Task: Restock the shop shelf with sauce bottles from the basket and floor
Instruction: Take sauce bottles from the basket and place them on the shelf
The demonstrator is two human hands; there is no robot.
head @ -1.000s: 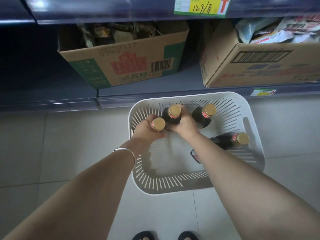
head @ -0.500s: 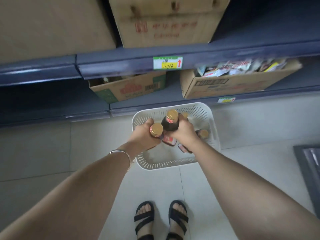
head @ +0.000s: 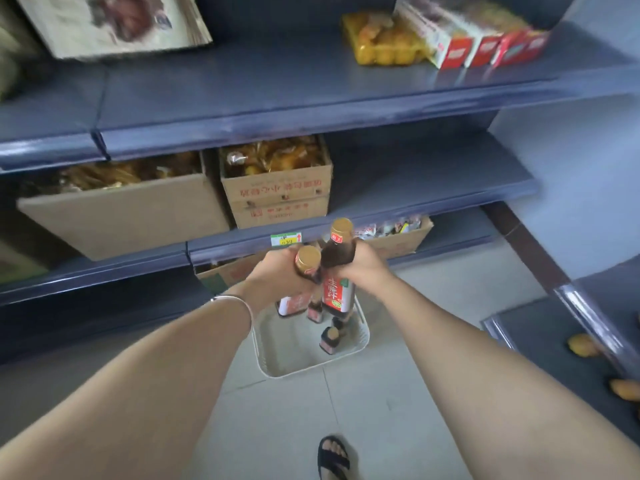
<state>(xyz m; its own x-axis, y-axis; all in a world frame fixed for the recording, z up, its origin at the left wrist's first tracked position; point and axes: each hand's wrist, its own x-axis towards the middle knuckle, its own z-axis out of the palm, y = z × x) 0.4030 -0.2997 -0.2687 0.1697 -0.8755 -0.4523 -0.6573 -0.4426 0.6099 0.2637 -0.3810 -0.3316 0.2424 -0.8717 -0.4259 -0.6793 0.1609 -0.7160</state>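
Observation:
Each hand carries a dark sauce bottle with a gold cap and a red label, lifted well above the white basket [head: 360, 341] on the floor. My left hand [head: 273, 278] grips one bottle [head: 306, 263] by its neck. My right hand [head: 363, 261] grips the taller-showing bottle [head: 337, 271] around its shoulder. The two bottles touch side by side. Two more bottles [head: 330, 337] remain in the basket. The blue shelf [head: 277, 84] above stretches wide, bare in its middle.
Cardboard boxes [head: 277, 188] of packaged snacks fill the middle shelf. Yellow packs and red-white boxes [head: 485, 36] sit on the upper shelf at right. Another shelf unit [head: 561, 337] with orange items stands at right. My sandalled foot [head: 334, 455] is on the tiled floor.
Both hands have lifted the two bottles out of the basket and up. The view has risen, showing the higher shelves.

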